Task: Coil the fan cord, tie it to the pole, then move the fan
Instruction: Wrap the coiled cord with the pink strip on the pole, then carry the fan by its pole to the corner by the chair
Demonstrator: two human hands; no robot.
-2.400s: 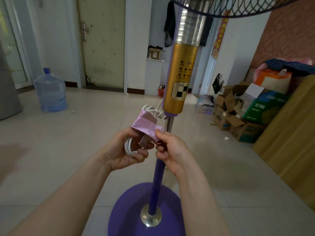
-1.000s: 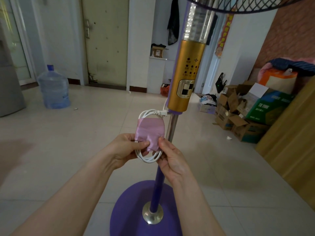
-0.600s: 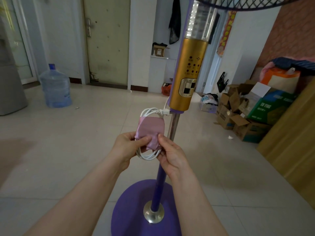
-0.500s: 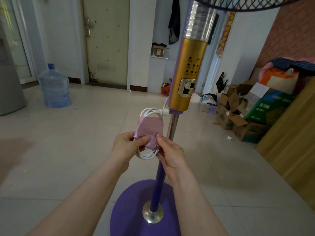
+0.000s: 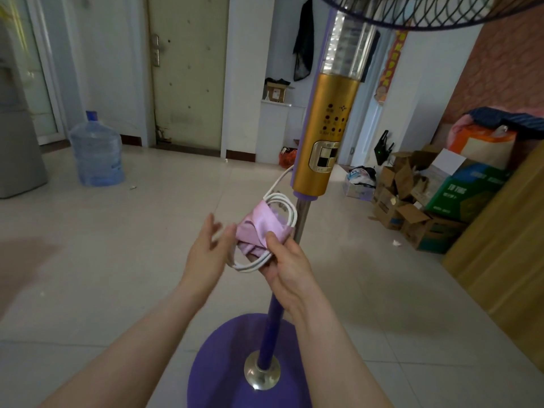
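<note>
The coiled white fan cord [image 5: 278, 197], a smooth round cable looped into an oval, hangs just beside the shiny chrome pole [image 5: 301, 222], at nine o'clock from it and below the gold metallic control column [image 5: 326, 136]. A glossy pink satin cloth strip [image 5: 259, 228] wraps across the loops in soft folds. The right hand [image 5: 290, 269] grips the coil's lower end and the strip, thumb pressed on the satin, fingers curled beneath. The left hand [image 5: 207, 248], at nine o'clock of the coil, has straight, spread fingers, motion-blurred and holding nothing. At six o'clock sits the round purple plastic base [image 5: 223, 363]. A translucent blue water jug [image 5: 97, 151] stands at ten o'clock, crumpled cardboard boxes [image 5: 412, 213] at three.
</note>
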